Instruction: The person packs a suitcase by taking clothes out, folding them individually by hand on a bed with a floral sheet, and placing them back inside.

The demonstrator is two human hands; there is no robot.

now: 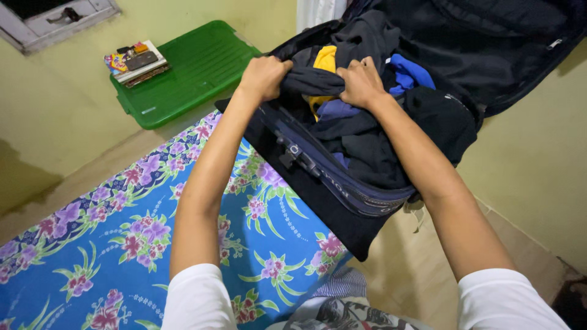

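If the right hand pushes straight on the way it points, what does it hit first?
The right hand grips a dark garment; straight on, it would likely meet the yellow cloth next, though depth is unclear.

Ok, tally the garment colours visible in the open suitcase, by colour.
Dark grey or black garments: too bunched to count singly, 1 heap, gripped by left hand and right hand
Yellow garment: 1
Blue garment: 1
Total: 3 colour groups in the suitcase

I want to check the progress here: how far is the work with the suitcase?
Done: the suitcase lies open on the floral mattress, full of clothes. In hand: left hand and right hand grip a dark garment on top. Left: the lid is still open.
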